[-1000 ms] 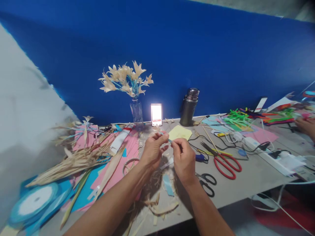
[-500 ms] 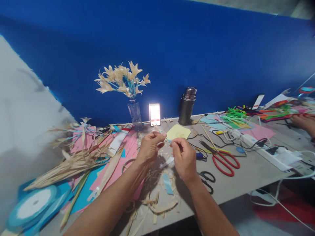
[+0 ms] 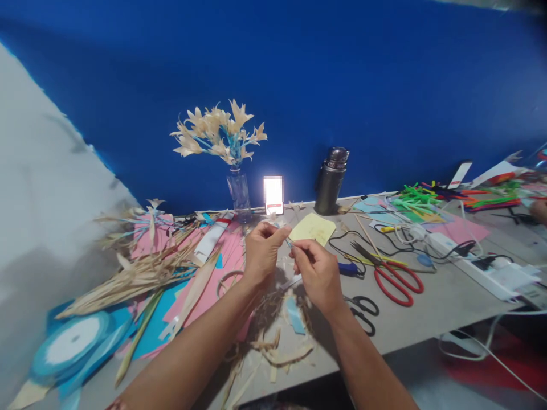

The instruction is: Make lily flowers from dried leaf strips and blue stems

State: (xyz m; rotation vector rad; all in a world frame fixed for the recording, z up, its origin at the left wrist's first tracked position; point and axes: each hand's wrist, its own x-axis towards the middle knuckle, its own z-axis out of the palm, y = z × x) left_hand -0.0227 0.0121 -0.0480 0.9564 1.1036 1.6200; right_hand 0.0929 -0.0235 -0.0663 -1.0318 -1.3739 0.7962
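My left hand [image 3: 261, 253] and my right hand [image 3: 317, 272] are held close together above the table, both pinched on a thin stick wrapped in light blue ribbon [image 3: 288, 243]. The left fingertips grip its upper end near a small pale dried-leaf piece, the right thumb and forefinger pinch its lower part. Under the hands lie dried leaf scraps [image 3: 273, 353] and a short blue ribbon strip [image 3: 296, 315].
Spool of blue ribbon [image 3: 70, 348] at front left, dried leaves [image 3: 132, 276] and pink paper [image 3: 222, 267] left. A vase of leaf flowers [image 3: 237, 191], a lit phone [image 3: 273, 195] and a flask [image 3: 331, 181] at the back. Red scissors [image 3: 395, 279], black scissors [image 3: 363, 313], cables and a power strip [image 3: 482, 267] right.
Both hands stay pinched on the ribbon-wrapped stick and have drawn slightly closer together. The view has shifted a little, and the other person's hand at far right has nearly left the frame.
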